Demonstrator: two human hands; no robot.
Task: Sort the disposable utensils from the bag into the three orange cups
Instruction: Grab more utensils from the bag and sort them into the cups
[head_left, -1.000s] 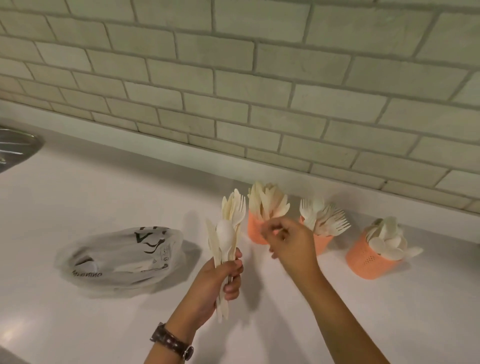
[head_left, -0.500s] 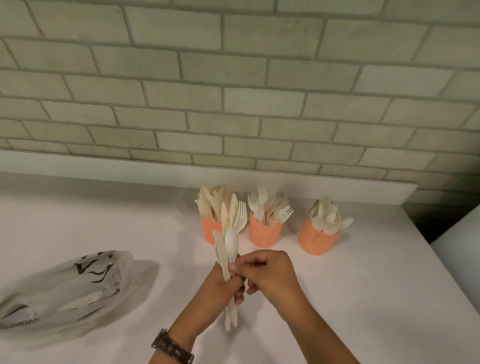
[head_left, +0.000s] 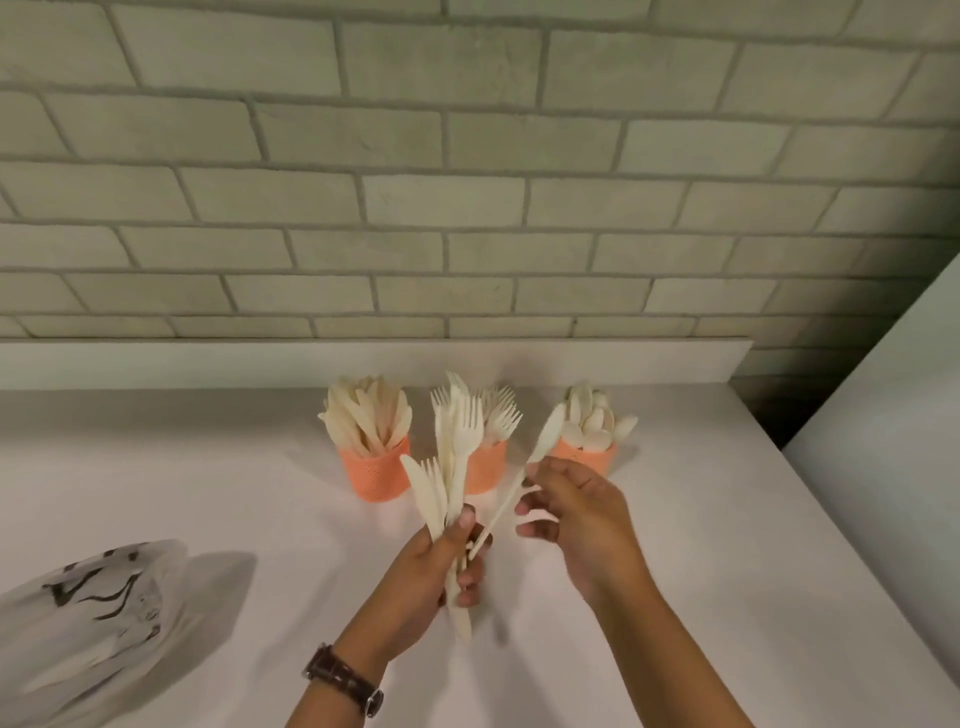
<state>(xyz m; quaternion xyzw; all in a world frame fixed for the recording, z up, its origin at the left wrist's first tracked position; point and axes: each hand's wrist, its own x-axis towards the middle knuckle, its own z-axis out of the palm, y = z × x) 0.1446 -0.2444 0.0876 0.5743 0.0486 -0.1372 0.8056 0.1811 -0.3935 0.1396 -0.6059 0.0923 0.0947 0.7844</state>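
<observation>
Down at the far left of the counter (head_left: 727, 545) lies the bag (head_left: 88, 618), slumped on its side, well apart from everything else; I cannot tell what is left inside it. Further along, my left hand (head_left: 431, 577) is closed around a bundle of utensils (head_left: 452, 467), forks and knives fanned upward, their handles poking out below my fist; a watch (head_left: 343, 680) sits on that wrist. Behind the bundle stand the three orange cups in a row near the wall (head_left: 467, 182): the knife cup (head_left: 375, 470) on the left, the fork cup (head_left: 485, 467) in the middle and partly hidden by what I hold, the spoon cup (head_left: 587, 457) on the right; all three look well filled already. My right hand (head_left: 582, 514) pinches the spoon (head_left: 524, 478) by its handle between thumb and fingertips, the other fingers loosely curled; its bowl tips up and rightward toward the spoon cup, while its tail end seems to sit against the bundle near my left thumb. To do this well, I judge I should draw the spoon clear along its own length so it drags no fork with it; keep the left grip firm; then drop it handle first into the right cup, easing it between the spoons there rather than pushing.
</observation>
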